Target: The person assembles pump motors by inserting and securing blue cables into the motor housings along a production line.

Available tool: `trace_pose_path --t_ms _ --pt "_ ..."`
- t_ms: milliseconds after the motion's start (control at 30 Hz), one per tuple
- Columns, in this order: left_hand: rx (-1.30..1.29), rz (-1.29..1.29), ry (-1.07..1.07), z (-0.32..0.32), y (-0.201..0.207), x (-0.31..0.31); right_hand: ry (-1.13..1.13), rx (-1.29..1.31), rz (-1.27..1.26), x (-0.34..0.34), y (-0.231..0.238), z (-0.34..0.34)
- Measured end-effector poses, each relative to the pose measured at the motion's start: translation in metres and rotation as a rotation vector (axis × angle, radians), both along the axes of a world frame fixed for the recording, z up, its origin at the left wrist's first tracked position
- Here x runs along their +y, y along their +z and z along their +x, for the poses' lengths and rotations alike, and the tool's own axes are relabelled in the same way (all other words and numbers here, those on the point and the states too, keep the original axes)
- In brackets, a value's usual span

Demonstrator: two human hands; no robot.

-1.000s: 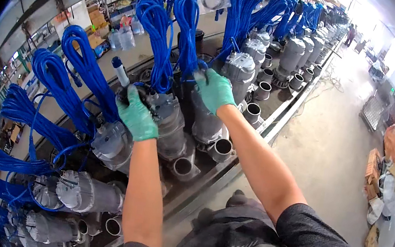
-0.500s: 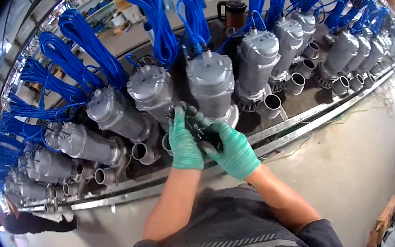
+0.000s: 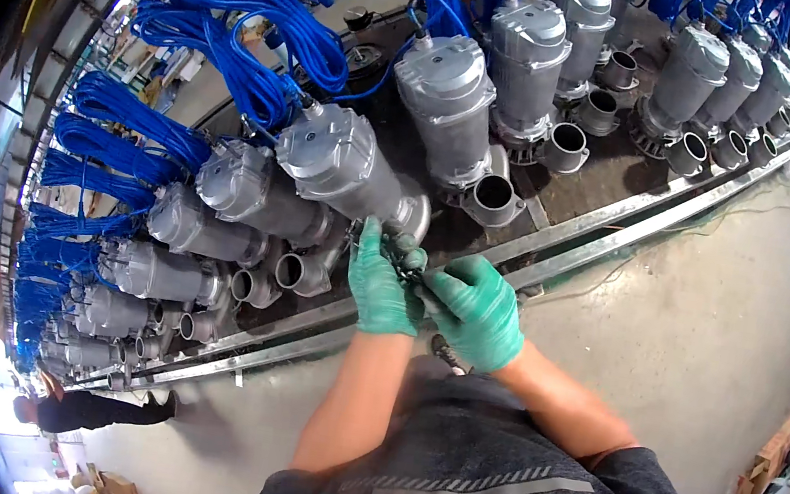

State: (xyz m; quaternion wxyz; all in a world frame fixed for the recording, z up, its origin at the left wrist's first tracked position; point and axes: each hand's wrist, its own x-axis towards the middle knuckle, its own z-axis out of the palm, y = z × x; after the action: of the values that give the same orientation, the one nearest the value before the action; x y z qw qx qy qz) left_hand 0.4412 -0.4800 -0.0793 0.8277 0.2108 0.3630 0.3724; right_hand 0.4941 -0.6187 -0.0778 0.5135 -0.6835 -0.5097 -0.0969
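Green gloves close together over small dark pieces

Both hands meet low in front of the chest, in green gloves whose fingers are stained grey. The left hand (image 3: 383,281) is upright, its fingers curled around small dark pieces (image 3: 409,271), which sit between the two hands; their exact kind is too blurred to tell. Just to its right, the right hand (image 3: 478,304) has its fingers drawn in toward the same pieces; whether it pinches one of them, I cannot tell.

Directly above the left hand leans a grey pump (image 3: 351,165), its base near the fingertips. From its top, a thick bundle of blue cable (image 3: 246,14) loops up and away, farther above and left of that hand. Left of the left hand, a round outlet (image 3: 302,272) shows its open mouth. Another pump (image 3: 445,108) stands above both hands, and its flanged outlet (image 3: 494,200) is above the right hand.

To the right of the right hand runs a metal rail (image 3: 606,252) along the edge of the dark counter (image 3: 606,181), with pale floor (image 3: 667,326) beyond it. A shoe (image 3: 448,354) shows below, between the wrists. Well away to the lower left of the left hand is another person (image 3: 94,415) in dark clothing.
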Motion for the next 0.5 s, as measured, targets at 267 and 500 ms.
trace_pose_path --t_ms 267,500 --pt "-0.070 -0.054 0.013 0.006 0.020 0.018 0.001 0.814 0.187 -0.016 0.029 0.025" --pt "-0.138 0.526 0.033 -0.003 0.096 0.065 -0.110 0.713 0.315 0.023 0.093 0.112"
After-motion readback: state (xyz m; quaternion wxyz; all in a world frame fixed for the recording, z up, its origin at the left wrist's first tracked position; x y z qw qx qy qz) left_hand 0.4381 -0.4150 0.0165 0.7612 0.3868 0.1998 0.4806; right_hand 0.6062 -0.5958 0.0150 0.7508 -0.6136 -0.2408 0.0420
